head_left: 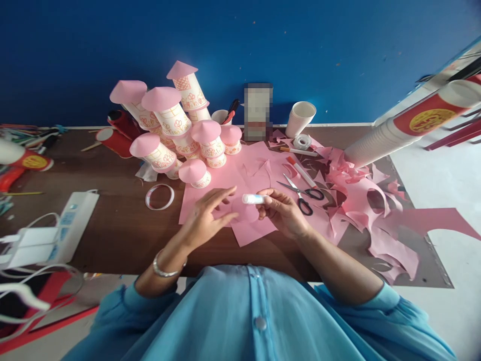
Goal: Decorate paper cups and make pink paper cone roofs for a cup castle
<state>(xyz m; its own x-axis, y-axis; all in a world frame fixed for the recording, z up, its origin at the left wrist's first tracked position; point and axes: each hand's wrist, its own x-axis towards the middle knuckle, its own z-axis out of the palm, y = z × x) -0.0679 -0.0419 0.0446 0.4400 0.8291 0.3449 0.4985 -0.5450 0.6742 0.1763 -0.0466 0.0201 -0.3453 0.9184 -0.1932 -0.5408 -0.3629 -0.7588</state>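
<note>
My right hand point(281, 211) grips a small white tube point(254, 199) at its right end, above the pink paper point(240, 175). Facing the tube's left end, my left hand point(207, 216) has its fingers apart and holds nothing. Scissors point(299, 192) with black handles lie half open to the right, beside an orange-capped white marker point(301, 171). Behind my left hand stand several paper-cup towers point(175, 120) with pink cone roofs and drawn flowers.
Pink scraps point(376, 210) cover the table's right side, near a tall cup stack point(398, 133). A tape roll point(160, 196) and a white power strip point(73, 225) lie at left. White cups point(301, 118) stand by the blue wall point(150, 40).
</note>
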